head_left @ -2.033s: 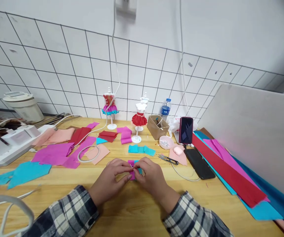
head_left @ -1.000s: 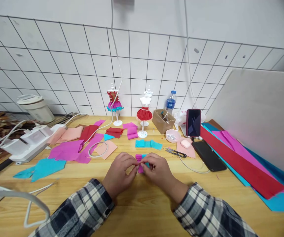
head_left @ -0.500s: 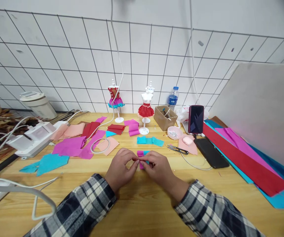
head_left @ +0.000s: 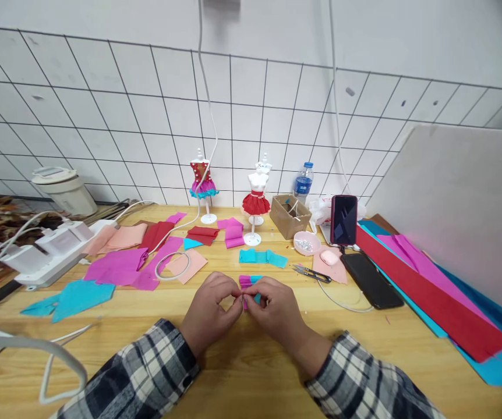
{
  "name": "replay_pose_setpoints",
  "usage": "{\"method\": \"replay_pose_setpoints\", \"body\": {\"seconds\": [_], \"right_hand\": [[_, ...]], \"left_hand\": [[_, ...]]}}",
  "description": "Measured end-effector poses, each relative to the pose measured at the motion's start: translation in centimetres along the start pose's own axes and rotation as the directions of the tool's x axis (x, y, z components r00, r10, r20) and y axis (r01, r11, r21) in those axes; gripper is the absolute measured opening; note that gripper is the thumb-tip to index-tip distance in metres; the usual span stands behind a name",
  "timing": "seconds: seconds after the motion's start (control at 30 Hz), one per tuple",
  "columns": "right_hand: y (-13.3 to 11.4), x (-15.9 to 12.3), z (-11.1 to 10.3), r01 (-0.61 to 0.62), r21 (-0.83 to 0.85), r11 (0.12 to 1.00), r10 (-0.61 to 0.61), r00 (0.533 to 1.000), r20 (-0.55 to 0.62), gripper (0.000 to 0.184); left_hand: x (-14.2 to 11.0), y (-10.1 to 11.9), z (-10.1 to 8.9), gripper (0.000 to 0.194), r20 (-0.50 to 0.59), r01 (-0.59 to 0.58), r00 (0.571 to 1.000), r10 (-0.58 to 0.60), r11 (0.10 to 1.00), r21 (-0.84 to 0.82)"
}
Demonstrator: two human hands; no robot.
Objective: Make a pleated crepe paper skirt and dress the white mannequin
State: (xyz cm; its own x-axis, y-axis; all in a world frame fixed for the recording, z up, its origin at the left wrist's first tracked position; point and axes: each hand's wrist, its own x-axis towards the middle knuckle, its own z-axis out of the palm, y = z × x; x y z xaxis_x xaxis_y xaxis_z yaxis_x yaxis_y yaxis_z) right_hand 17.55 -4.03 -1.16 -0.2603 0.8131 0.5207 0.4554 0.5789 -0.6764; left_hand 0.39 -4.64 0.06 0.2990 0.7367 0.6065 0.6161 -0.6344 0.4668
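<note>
Pinching over a magenta-and-turquoise piece (head_left: 244, 280) well short of the surface's (head_left: 233, 378) far edge, left hand (head_left: 213, 309) and right hand (head_left: 276, 305) each have the grip together, contents hidden. Beyond, a pink bowl (head_left: 307, 252) holds shiny bits (head_left: 304, 245); a brown box (head_left: 286, 226), white strips (head_left: 293, 206).

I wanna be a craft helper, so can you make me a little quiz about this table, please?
1. What is the main color of the skirt on the front mannequin?
2. True or false: the snips are inside the cardboard box.
3. What is nearest the fingertips of the left hand and right hand? A. Bottle. B. Phone. C. Pink and blue material.

Key: 1. Red. 2. False; they lie on the table. 3. C.
</note>
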Motion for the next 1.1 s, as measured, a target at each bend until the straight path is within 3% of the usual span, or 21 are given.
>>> {"method": "replay_pose_setpoints", "body": {"seconds": [0.2,0.43,0.53,0.67,0.77,0.83,0.9,1.1], "right_hand": [[0.1,0.3,0.2,-0.111,0.053,0.992,0.111,0.994,-0.002,0.008],[1.7,1.1,-0.4,-0.171,0.064,0.983,0.172,0.985,-0.027,0.007],[2.3,1.9,-2.1,-0.196,0.046,0.980,0.199,0.975,-0.098,0.011],[2.0,4.2,-6.3,-0.205,0.013,0.979,0.203,0.951,-0.235,0.021],[2.0,7.1,-9.4,-0.236,-0.254,0.938,0.111,0.899,-0.423,0.026],[2.9,9.6,-10.9,-0.302,-0.466,0.832,0.050,0.877,-0.478,0.035],[4.6,11.9,-11.6,-0.339,-0.676,0.655,0.077,0.919,-0.387,0.040],[9.7,15.5,-11.7,-0.240,-0.788,0.566,0.149,0.971,-0.189,0.028]], "left_hand": [[0.1,0.5,-0.2,0.013,0.014,0.033,0.999,-0.032,0.996,-0.084],[0.2,0.7,-0.7,0.011,0.149,0.016,0.988,0.031,0.951,-0.307],[0.0,0.8,-0.7,0.012,0.158,-0.032,0.983,0.091,0.939,-0.343],[-0.3,0.7,-0.7,0.014,0.130,-0.075,0.984,0.122,0.944,-0.322],[-0.3,0.6,-0.7,0.015,0.099,-0.088,0.988,0.122,0.951,-0.297],[-0.3,0.5,-0.8,0.014,0.079,-0.081,0.991,0.107,0.958,-0.275],[-0.3,0.4,-0.9,0.013,0.069,-0.070,0.993,0.091,0.964,-0.257],[-0.5,-0.4,-0.9,0.013,0.035,-0.068,0.996,0.079,0.969,-0.237]]}}
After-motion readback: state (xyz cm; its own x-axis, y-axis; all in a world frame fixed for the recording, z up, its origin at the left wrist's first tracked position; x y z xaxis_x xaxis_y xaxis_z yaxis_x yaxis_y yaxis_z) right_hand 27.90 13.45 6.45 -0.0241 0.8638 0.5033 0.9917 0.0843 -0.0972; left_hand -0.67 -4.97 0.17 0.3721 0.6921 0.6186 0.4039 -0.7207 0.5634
